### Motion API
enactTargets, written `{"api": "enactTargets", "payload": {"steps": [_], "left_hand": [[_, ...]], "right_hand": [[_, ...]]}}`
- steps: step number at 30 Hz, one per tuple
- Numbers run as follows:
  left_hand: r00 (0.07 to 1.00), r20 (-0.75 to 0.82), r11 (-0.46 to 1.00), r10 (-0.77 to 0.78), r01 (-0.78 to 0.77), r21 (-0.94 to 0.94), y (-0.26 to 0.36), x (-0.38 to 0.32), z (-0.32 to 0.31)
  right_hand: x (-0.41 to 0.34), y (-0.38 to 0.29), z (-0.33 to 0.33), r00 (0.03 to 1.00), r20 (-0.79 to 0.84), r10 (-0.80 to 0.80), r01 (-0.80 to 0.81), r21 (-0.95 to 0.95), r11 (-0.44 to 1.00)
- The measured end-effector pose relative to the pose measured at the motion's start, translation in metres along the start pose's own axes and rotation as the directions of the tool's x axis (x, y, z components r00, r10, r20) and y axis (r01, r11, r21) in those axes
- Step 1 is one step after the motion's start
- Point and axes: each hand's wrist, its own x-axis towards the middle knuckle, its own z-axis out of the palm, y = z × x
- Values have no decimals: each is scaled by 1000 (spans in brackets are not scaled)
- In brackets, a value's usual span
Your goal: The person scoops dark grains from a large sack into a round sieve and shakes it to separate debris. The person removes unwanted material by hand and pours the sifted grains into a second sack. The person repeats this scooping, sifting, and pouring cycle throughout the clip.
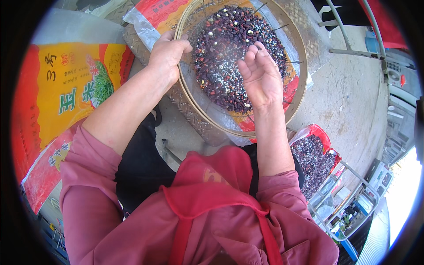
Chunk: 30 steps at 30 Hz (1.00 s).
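Observation:
My left hand point(167, 54) grips the left rim of a round wooden-framed sieve point(185, 87), thumb over the edge. Inside the sieve lies a mix of dark purple, reddish and white pieces point(225, 74) with a few larger pale ones among them. Over the right part of this mix is my right hand point(261, 71), palm up and fingers curled; a small dark piece shows at its fingertips. Thin dark wires cross the sieve near its rim. Under the sieve a red and orange printed plastic sack point(155, 15) is spread on a rusty metal plate point(198, 122).
A large yellow and red woven sack point(49, 99) lies at the left. Low on the right stands a sack of similar dark and white mix point(311, 162), beside a metal tube frame point(344, 165). Another tube frame point(339, 26) is at the upper right, over the concrete floor point(351, 86).

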Motion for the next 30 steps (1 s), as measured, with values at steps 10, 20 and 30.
{"api": "enactTargets", "payload": {"steps": [10,20,30], "left_hand": [[1000,10,1000,3,-3,6,-3,5,-3],[1000,-3,999,2,-2,43,-2,3,-1],[1000,-7,998,9,-8,62,-3,4,-1]], "right_hand": [[-2,0,3,991,-136,0,-7,-48,999],[-1,-4,19,980,-141,-137,106,-213,971],[-5,-6,21,977,-129,-169,137,-231,963]]}}
